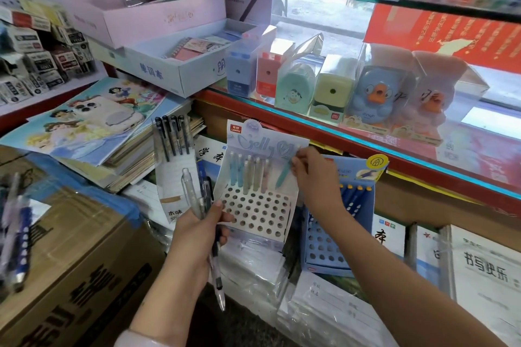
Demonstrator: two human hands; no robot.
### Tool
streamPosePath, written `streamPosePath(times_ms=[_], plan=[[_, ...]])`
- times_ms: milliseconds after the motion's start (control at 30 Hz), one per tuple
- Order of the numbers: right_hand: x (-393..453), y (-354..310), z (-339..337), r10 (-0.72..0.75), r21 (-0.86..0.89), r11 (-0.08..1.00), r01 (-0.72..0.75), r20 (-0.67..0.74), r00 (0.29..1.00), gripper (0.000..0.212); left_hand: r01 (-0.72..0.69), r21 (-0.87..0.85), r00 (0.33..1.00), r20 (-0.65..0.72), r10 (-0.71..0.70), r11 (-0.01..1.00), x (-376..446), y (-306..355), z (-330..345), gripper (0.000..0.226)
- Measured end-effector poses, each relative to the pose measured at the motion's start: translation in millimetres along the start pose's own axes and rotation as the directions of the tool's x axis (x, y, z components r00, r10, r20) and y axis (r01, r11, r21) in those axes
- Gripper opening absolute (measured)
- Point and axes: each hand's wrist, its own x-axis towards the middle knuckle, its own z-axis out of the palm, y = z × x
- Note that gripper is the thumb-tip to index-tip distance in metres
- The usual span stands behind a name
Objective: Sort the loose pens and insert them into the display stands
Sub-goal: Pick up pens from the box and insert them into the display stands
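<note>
the right hand (313, 175) pinches a teal pen (284, 175), tilted, at the right end of the back row of the pale jelly stand (255, 213), beside the pastel pens (248, 175) standing there. the left hand (197, 231) grips a bundle of loose pens (197, 200). a blue stand (324, 248) sits right.

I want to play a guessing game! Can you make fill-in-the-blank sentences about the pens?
1. The right hand holds a ____ pen over the Jelly stand.
2. The left hand grips a bunch of ____.
3. The stand left of the Jelly stand holds ____ dark pens.

Missing words: teal; pens; four
</note>
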Motion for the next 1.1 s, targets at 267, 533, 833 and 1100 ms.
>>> streamPosePath(times_ms=[267, 533, 833, 1100], plan=[[-5, 0, 24, -0.022, -0.081, 0.996, 0.027, 0.062, 0.998, 0.022, 0.011, -0.046, 1.0, 0.015, -0.01, 0.999, 1, 2, 0, 0.015], [-1, 10, 19, -0.02, -0.154, 0.988, 0.027, 0.05, 0.999, 0.023, 0.019, -0.063, 1.0, 0.015, -0.018, 0.998, 2, 4, 4, 0.014], [13, 17, 30, 0.04, -0.374, 0.927, 0.044, 0.214, 0.976, 0.023, 0.031, -0.035, 0.999, 0.014, -0.031, 0.999, -2, 6, 3, 0.015], [14, 8, 23, 0.121, -0.5, 0.863, 0.07, 0.34, 0.933, 0.021, 0.035, -0.001, 0.998, 0.06, -0.035, 0.999, -10, 9, 0, 0.012]])
